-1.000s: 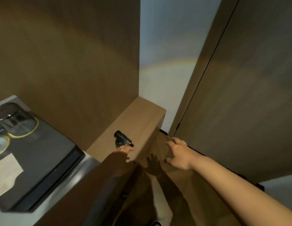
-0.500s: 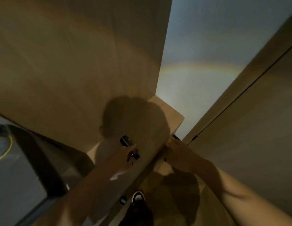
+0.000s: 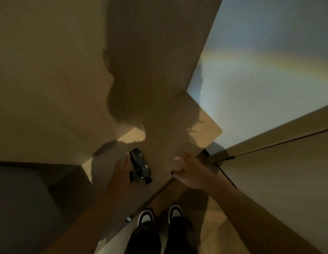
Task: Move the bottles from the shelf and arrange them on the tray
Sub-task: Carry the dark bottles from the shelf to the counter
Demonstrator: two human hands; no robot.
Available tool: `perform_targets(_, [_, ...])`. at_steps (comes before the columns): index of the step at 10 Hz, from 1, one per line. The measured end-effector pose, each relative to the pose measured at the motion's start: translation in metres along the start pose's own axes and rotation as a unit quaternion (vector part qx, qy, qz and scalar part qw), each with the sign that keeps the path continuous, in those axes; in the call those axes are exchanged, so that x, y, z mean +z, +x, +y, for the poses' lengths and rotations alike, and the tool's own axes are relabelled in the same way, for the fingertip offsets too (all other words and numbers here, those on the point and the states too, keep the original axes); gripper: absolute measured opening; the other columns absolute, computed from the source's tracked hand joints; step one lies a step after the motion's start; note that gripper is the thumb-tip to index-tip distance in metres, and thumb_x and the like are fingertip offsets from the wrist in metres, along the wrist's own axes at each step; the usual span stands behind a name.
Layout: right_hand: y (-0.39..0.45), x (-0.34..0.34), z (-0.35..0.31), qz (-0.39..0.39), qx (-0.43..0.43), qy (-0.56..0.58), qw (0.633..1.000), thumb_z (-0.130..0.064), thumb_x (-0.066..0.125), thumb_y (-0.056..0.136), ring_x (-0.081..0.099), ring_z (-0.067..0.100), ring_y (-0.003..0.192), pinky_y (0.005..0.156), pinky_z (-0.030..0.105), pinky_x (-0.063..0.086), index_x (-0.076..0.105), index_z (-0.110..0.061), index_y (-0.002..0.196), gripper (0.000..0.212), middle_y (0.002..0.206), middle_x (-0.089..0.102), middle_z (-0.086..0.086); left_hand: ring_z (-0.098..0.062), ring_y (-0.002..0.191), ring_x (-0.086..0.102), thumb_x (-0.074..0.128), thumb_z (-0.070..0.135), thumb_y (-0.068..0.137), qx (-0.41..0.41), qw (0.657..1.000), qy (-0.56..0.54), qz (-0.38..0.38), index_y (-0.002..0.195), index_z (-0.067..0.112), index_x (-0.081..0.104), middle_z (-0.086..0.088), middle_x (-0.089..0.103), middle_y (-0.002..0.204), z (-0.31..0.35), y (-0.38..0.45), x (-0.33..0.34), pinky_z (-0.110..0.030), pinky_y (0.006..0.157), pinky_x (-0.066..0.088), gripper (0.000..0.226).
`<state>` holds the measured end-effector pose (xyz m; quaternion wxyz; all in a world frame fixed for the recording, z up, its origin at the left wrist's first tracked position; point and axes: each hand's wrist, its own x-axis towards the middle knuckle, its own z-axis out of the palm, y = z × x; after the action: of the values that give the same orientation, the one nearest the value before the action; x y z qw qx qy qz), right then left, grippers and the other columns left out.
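Dark bottle (image 3: 140, 165) lying on shelf (image 3: 165, 143), touching left hand (image 3: 122, 171).

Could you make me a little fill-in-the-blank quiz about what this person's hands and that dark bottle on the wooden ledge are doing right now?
1. The small dark bottle with a white label lies on its ____ on the light wooden shelf top.
2. The hand nearest the bottle is the person's ____ hand.
3. The right hand rests at the shelf's front ____.
4. Below the shelf, two black-and-white ____ stand on the floor.

Missing words: side; left; edge; shoes
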<state>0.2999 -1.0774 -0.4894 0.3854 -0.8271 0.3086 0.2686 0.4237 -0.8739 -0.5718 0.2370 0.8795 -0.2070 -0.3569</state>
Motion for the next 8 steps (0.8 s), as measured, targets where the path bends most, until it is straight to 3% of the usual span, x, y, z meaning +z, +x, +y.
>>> perform_targets(1, [0.033, 0.005, 0.009, -0.021, 0.011, 0.042, 0.999, -0.037, 0.054, 0.094, 0.047, 0.009, 0.098, 0.069, 0.018, 0.040, 0.031, -0.021, 0.146, 0.059, 0.151, 0.024, -0.003, -0.029, 0.140, 0.029, 0.070, 0.012, 0.082, -0.033, 0.995, -0.057, 0.071, 0.152, 0.014, 0.007, -0.010, 0.018, 0.157, -0.024, 0.018, 0.029, -0.035, 0.109, 0.030, 0.095])
perform_targets(2, [0.059, 0.011, 0.019, -0.025, 0.019, 0.046, 0.998, -0.037, 0.053, 0.095, 0.047, 0.011, 0.101, 0.072, 0.020, 0.038, 0.032, -0.021, 0.145, 0.057, 0.151, 0.025, -0.001, -0.030, 0.123, 0.049, 0.077, 0.029, 0.076, -0.069, 0.988, -0.121, 0.073, 0.151, 0.030, -0.011, -0.020, 0.045, 0.139, -0.034, 0.022, 0.046, -0.039, 0.107, 0.036, 0.115])
perform_targets(3, [0.079, 0.026, 0.030, -0.037, 0.022, 0.040, 0.998, -0.037, 0.053, 0.095, 0.047, 0.014, 0.107, 0.084, 0.025, 0.036, 0.033, -0.021, 0.145, 0.056, 0.152, 0.026, 0.001, -0.027, 0.122, 0.050, 0.079, 0.035, 0.069, -0.120, 0.978, -0.152, 0.084, 0.149, 0.038, -0.014, -0.015, 0.046, 0.138, -0.047, 0.024, 0.067, -0.035, 0.104, 0.039, 0.123])
perform_targets(4, [0.094, 0.044, 0.040, -0.053, 0.015, 0.026, 0.998, -0.037, 0.053, 0.095, 0.046, 0.018, 0.122, 0.088, 0.024, 0.036, 0.034, -0.021, 0.144, 0.055, 0.151, 0.027, 0.001, -0.025, 0.137, 0.033, 0.081, 0.015, 0.074, -0.134, 0.964, -0.181, 0.140, 0.153, 0.017, 0.004, -0.011, 0.028, 0.151, -0.052, 0.025, 0.081, -0.025, 0.105, 0.027, 0.111])
perform_targets(5, [0.104, 0.067, 0.054, -0.064, 0.011, 0.027, 0.997, -0.034, 0.052, 0.096, 0.041, 0.017, 0.129, 0.090, 0.021, 0.033, 0.035, -0.021, 0.144, 0.052, 0.152, 0.025, 0.000, -0.025, 0.136, 0.037, 0.082, 0.010, 0.072, -0.159, 0.941, -0.226, 0.197, 0.150, 0.010, 0.017, -0.012, 0.030, 0.152, -0.065, 0.028, 0.101, -0.029, 0.106, 0.034, 0.102])
perform_targets(6, [0.108, 0.089, 0.070, -0.039, 0.022, 0.061, 0.997, -0.030, 0.054, 0.096, 0.041, 0.017, 0.130, 0.095, 0.023, 0.036, 0.038, -0.023, 0.140, 0.048, 0.152, 0.024, 0.000, -0.026, 0.128, 0.048, 0.083, 0.019, 0.070, -0.190, 0.916, -0.258, 0.244, 0.143, 0.021, 0.029, -0.009, 0.045, 0.143, -0.074, 0.031, 0.121, -0.044, 0.106, 0.042, 0.090])
perform_targets(7, [0.107, 0.106, 0.090, -0.003, 0.049, 0.098, 0.994, -0.024, 0.056, 0.094, 0.046, 0.013, 0.121, 0.096, 0.025, 0.041, 0.042, -0.022, 0.138, 0.046, 0.147, 0.032, 0.001, -0.021, 0.121, 0.052, 0.081, 0.020, 0.072, -0.199, 0.896, -0.285, 0.278, 0.139, 0.026, 0.035, -0.004, 0.052, 0.135, -0.076, 0.035, 0.135, -0.042, 0.098, 0.047, 0.082])
perform_targets(8, [0.103, 0.118, 0.111, 0.041, 0.046, 0.145, 0.988, -0.019, 0.055, 0.093, 0.051, 0.003, 0.103, 0.075, 0.014, 0.042, 0.050, -0.029, 0.128, 0.036, 0.136, 0.045, -0.001, -0.008, 0.109, 0.050, 0.082, 0.022, 0.073, -0.184, 0.889, -0.294, 0.300, 0.133, 0.030, 0.041, 0.008, 0.053, 0.123, -0.077, 0.044, 0.138, -0.022, 0.087, 0.043, 0.072])
